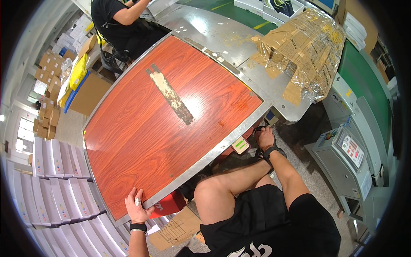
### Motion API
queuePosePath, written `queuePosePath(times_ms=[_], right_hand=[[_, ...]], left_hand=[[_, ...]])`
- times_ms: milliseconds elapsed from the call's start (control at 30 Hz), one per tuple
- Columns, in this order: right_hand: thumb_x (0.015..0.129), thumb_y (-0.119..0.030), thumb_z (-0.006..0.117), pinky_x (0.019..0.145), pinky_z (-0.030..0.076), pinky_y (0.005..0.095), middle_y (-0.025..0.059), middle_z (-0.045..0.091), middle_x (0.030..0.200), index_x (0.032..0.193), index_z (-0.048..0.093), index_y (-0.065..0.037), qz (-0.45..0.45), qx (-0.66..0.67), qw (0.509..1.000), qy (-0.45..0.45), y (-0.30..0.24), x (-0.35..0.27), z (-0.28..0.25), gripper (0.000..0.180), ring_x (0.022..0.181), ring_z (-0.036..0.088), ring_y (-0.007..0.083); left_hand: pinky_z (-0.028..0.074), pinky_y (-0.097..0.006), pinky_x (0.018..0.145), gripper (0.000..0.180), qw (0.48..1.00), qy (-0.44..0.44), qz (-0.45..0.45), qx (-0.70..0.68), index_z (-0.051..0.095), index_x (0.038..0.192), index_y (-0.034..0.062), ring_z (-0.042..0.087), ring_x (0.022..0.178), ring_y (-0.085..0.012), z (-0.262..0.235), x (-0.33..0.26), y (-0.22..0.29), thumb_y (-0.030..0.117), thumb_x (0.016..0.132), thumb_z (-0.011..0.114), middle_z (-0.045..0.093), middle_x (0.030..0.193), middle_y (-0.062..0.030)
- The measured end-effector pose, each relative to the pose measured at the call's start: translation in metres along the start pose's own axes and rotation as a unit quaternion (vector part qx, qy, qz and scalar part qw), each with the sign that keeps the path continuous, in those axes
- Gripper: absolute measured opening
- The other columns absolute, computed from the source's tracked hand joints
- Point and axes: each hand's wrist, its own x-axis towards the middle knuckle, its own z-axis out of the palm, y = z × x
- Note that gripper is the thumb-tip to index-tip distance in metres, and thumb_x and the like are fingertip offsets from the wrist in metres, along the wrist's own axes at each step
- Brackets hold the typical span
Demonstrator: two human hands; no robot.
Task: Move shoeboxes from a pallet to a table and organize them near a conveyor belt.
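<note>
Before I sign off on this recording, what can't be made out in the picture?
In the head view:
What the right hand grips, if anything: its fingertips merge into dark footwear.
The head of the co-worker: cut off by the top edge.
The far part of the red box: covered by the wood-grain tabletop.
Small print on the machine label: too small to read.

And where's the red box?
In the head view, the red box is low, left of centre, peeking out from under the wooden tabletop, just right of the left hand.
</note>
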Motion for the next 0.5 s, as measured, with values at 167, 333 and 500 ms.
queuePosePath(times_ms=[167,333,500], right_hand=[[0.071,-0.023,0.056,0.072,0.046,0.037,0.0147,0.049,0.095,0.083,0.057,-0.006,0.012,0.02,0.999,-0.022,-0.007,-0.001,-0.014,0.021,0.093,0.045,0.0329],[0.071,-0.023,0.057,0.073,0.046,0.037,0.0176,0.048,0.096,0.088,0.053,0.0,0.015,0.029,0.999,-0.038,-0.008,-0.001,-0.026,0.029,0.093,0.046,0.0335],[0.071,-0.023,0.057,0.074,0.046,0.0376,0.0176,0.047,0.099,0.089,0.051,0.001,0.016,0.031,0.998,-0.05,-0.01,-0.002,-0.033,0.031,0.095,0.046,0.0334]], left_hand=[[0.038,-0.041,0.08,0.069,1.0,0.0,0.001,0.006,0.05,0.106,0.0085,0.045,0.096,-0.034,0.0,-0.001,-0.001,0.017,0.04,0.066,0.045,0.11,-0.0169],[0.039,-0.042,0.08,0.07,1.0,-0.001,-0.007,-0.002,0.05,0.107,0.0093,0.045,0.096,-0.034,0.0,-0.001,0.0,0.016,0.039,0.067,0.045,0.111,-0.0164],[0.039,-0.042,0.08,0.071,1.0,0.002,0.001,0.002,0.049,0.107,0.0094,0.045,0.095,-0.034,0.0,-0.001,0.0,0.015,0.038,0.067,0.045,0.111,-0.0164]])
